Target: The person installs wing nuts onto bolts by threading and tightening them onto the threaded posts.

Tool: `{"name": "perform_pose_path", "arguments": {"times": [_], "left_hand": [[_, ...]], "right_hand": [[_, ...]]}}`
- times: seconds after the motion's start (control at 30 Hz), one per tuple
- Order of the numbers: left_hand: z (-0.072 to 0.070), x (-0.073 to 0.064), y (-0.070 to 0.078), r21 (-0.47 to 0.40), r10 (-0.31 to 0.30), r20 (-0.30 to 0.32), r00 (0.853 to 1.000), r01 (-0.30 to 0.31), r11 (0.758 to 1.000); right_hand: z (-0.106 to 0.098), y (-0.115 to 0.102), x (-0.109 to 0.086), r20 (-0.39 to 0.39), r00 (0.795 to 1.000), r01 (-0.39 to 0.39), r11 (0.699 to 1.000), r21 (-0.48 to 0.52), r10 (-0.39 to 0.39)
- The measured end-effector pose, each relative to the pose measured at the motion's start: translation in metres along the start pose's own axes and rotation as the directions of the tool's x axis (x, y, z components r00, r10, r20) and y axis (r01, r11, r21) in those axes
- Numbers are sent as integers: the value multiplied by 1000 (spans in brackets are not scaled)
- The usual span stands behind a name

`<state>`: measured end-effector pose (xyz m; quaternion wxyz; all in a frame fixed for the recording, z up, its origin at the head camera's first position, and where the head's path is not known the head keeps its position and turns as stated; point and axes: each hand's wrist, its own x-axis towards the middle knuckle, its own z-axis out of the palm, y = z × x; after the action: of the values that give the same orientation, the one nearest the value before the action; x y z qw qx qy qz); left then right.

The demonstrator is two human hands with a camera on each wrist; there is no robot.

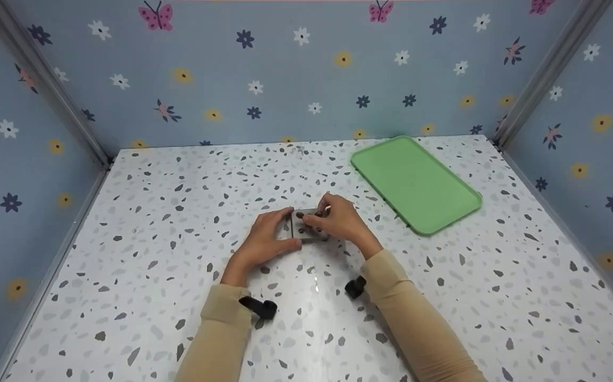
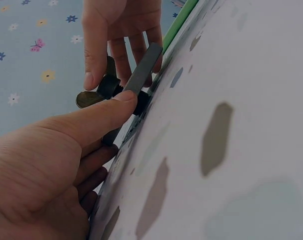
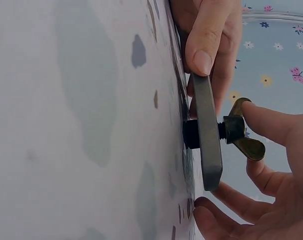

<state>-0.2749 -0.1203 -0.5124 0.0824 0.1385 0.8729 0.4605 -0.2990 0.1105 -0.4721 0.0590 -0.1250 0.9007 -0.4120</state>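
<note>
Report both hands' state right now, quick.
Left hand: closed, gripping the gray plate at its edges.
Right hand: closed, thumb and finger on the wings of the wing nut.

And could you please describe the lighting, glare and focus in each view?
Head view: bright, small glare spot on the tabletop between the sleeves; left wrist view: dimmer, nearest speckles soft; right wrist view: also dim, nearby speckles blurred, wing nut crisper.

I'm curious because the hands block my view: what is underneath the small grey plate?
A black piece shows between the grey plate and the tabletop, opposite the wing nut. The rest of the underside faces the tabletop, so it cannot be seen.
</note>
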Motion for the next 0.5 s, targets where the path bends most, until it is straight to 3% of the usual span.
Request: {"name": "perform_pose_path", "arguments": {"times": [0.13, 0.27, 0.5], "left_hand": [[1, 0, -1, -9, -3, -2, 1000, 3, 1000], [1, 0, -1, -7, -12, 4, 1000, 12, 1000], [0, 0, -1, 2, -26, 9, 1000, 26, 1000]], "right_hand": [[-4, 3, 2, 29, 999, 21, 1000, -1, -21], [-10, 7, 4, 89, 992, 92, 996, 6, -92], [-23, 13, 5, 213, 933, 287, 957, 39, -289]]}}
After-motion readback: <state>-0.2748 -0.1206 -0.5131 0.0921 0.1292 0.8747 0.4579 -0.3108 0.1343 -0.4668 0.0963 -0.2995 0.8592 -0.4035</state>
